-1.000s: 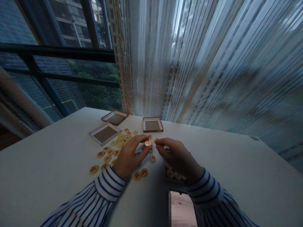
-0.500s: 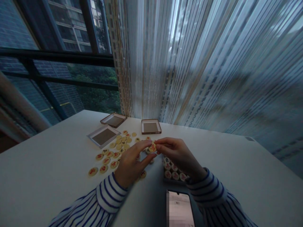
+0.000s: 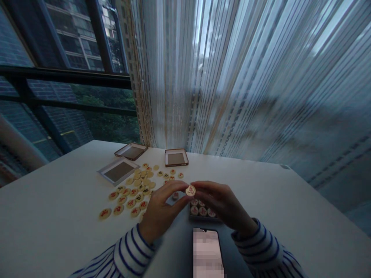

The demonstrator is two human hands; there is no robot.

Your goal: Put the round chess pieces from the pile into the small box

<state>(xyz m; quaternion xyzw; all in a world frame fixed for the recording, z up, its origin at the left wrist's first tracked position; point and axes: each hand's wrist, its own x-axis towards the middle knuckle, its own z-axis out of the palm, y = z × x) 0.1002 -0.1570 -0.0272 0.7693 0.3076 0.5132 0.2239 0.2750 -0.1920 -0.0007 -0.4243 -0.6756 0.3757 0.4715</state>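
Between the fingertips of both hands is a round xiangqi piece [image 3: 190, 190], its face with a red character turned toward me. My left hand [image 3: 164, 205] pinches it from the left, and my right hand [image 3: 219, 200] grips its right edge. Below my right hand lies a dark box [image 3: 203, 218] holding rows of pieces with red characters; the hand covers its far right part. Many loose xiangqi pieces [image 3: 131, 203], some red-lettered, some black-lettered, some blank side up, spread across the table to the left. Part of that spread is hidden behind my left hand.
A smartphone [image 3: 208, 251] with a lit, blurred screen lies at the near edge. Two shallow brown-edged trays [image 3: 176, 165] [image 3: 131, 146] and a pale-rimmed tray [image 3: 100, 172] stand at the back of the white table [image 3: 278, 204]. Behind hang string curtains [image 3: 179, 77] beside a window.
My hands have drawn a little nearer and lower, and the held piece is now tipped up to face me. The view has shifted slightly to the right.
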